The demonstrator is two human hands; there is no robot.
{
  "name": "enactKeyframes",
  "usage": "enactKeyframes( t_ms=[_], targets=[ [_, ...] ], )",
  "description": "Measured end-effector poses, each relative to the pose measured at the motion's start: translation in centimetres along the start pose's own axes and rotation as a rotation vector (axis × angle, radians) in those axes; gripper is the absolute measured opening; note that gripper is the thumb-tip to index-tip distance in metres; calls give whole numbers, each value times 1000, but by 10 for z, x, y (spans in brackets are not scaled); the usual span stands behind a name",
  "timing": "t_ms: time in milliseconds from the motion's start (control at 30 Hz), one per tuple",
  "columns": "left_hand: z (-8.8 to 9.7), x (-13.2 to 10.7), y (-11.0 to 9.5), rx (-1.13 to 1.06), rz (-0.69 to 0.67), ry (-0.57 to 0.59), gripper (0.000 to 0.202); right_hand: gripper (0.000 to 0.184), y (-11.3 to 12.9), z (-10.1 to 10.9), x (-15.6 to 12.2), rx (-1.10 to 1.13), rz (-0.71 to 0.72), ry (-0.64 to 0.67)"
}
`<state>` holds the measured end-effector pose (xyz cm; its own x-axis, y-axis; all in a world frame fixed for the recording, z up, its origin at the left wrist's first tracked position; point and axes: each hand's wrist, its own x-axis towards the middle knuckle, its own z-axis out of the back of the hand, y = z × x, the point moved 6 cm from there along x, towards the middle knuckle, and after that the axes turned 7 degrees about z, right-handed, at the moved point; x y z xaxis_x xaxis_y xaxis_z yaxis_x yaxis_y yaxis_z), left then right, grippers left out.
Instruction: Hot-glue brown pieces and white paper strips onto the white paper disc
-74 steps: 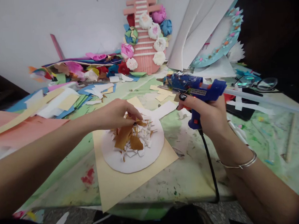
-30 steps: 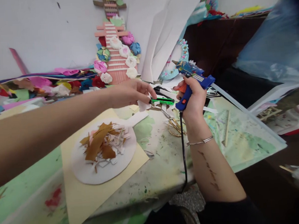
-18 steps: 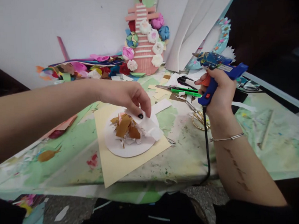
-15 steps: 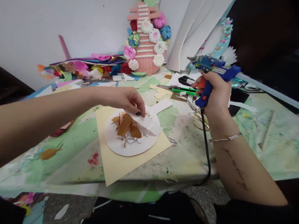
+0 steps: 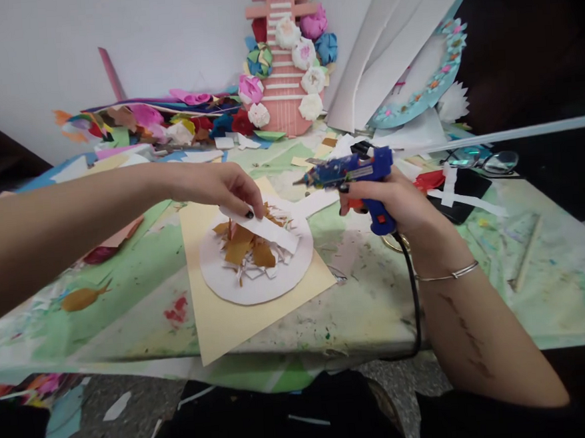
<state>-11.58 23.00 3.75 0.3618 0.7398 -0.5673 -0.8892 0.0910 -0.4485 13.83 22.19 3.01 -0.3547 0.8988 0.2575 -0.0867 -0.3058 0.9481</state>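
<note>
My left hand (image 5: 235, 191) pinches one end of a white paper strip (image 5: 268, 234) between thumb and fingers. The strip slants over a pile of brown and white paper scraps (image 5: 239, 246). Beneath the scraps is a round white disc (image 5: 247, 292) with a white tab reaching right, lying on a cream sheet (image 5: 215, 331). My right hand (image 5: 386, 196) is wrapped round the handle of a blue hot glue gun (image 5: 349, 169). Its nozzle points left, above the tab and apart from the strip. A clear glue stick juts from its back.
A pink paper guitar (image 5: 287, 106) with paper flowers leans on the wall. Colourful paper pieces (image 5: 166, 128) are heaped at the back left. Eyeglasses (image 5: 499, 162) lie at the right, near a black flat object (image 5: 461, 197). The gun's black cord (image 5: 415, 304) runs over the table's front edge.
The glue gun in my right hand has moved left and down, nearer the disc. My left hand has shifted slightly left, and the white strip now lies more plainly across the scraps.
</note>
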Motion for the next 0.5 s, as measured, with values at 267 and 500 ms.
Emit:
enactKeyframes(
  t_ms=[267, 500],
  targets=[
    [-1, -13, -5, -11, 15, -32, 35, 11, -4, -13, -7, -106, -214, 380],
    [6, -5, 24, -2, -10, -27, 43, 8, -15, -34, -14, -222, -232, 693]
  ],
)
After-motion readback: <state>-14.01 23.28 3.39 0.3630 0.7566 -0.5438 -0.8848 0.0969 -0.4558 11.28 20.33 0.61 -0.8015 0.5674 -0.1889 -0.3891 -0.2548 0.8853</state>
